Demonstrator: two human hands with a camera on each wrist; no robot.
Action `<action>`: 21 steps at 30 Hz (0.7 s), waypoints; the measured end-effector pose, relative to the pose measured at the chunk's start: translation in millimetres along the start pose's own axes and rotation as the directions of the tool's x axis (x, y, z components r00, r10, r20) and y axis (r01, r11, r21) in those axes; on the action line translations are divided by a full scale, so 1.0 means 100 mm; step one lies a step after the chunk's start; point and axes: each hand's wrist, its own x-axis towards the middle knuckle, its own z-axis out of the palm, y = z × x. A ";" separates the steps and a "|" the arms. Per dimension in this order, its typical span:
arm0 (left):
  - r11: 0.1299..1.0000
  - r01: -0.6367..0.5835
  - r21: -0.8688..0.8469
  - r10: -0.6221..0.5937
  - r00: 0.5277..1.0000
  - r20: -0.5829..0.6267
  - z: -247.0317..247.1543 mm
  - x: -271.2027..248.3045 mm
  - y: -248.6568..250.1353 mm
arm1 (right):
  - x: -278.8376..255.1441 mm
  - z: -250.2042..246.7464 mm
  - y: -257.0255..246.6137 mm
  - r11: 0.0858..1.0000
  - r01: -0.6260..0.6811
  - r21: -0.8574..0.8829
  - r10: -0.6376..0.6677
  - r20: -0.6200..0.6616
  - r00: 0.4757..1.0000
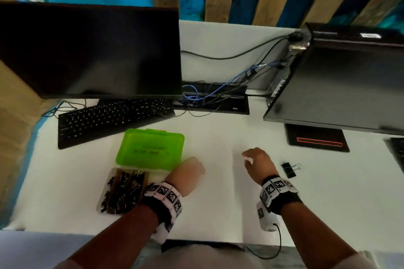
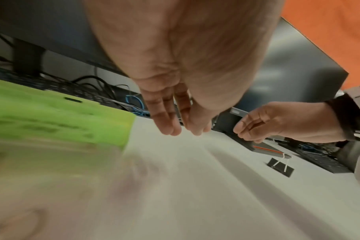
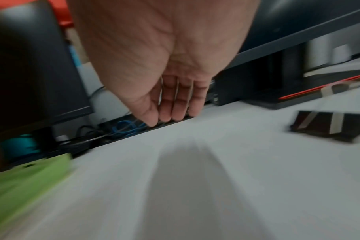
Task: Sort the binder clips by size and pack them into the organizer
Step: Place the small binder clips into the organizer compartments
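Observation:
The organizer (image 1: 102, 190) lies open on the white desk, its green lid (image 1: 150, 148) folded back and its clear tray full of several small black binder clips (image 1: 123, 192). My left hand (image 1: 188, 172) hovers just right of the tray, fingers straight and empty (image 2: 175, 123). My right hand (image 1: 255, 161) hangs over the bare desk with relaxed fingers (image 3: 170, 112), holding nothing. One large black binder clip (image 1: 289, 169) with silver handles lies on the desk to the right of my right hand (image 2: 279, 164) (image 3: 327, 125).
A black keyboard (image 1: 109, 120) sits behind the organizer under a dark monitor (image 1: 87, 50). A second monitor (image 1: 341, 85) and its base (image 1: 317, 140) stand at the right. Cables (image 1: 209, 96) run along the back of the desk.

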 end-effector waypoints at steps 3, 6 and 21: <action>1.000 -0.022 -0.009 0.022 0.999 0.043 0.16 0.25 0.22 | -0.03 -0.28 0.48 0.962 -0.240 -0.131 0.221 -0.144 0.965; 1.000 -0.019 -0.024 0.021 0.995 0.099 0.32 0.46 0.40 | -0.09 -0.46 0.82 0.909 -0.379 -0.175 0.343 -0.204 0.917; 0.983 0.141 -0.117 -0.119 0.977 0.175 0.61 0.76 0.66 | -0.09 -0.14 0.15 0.951 -0.085 0.299 0.045 0.136 0.990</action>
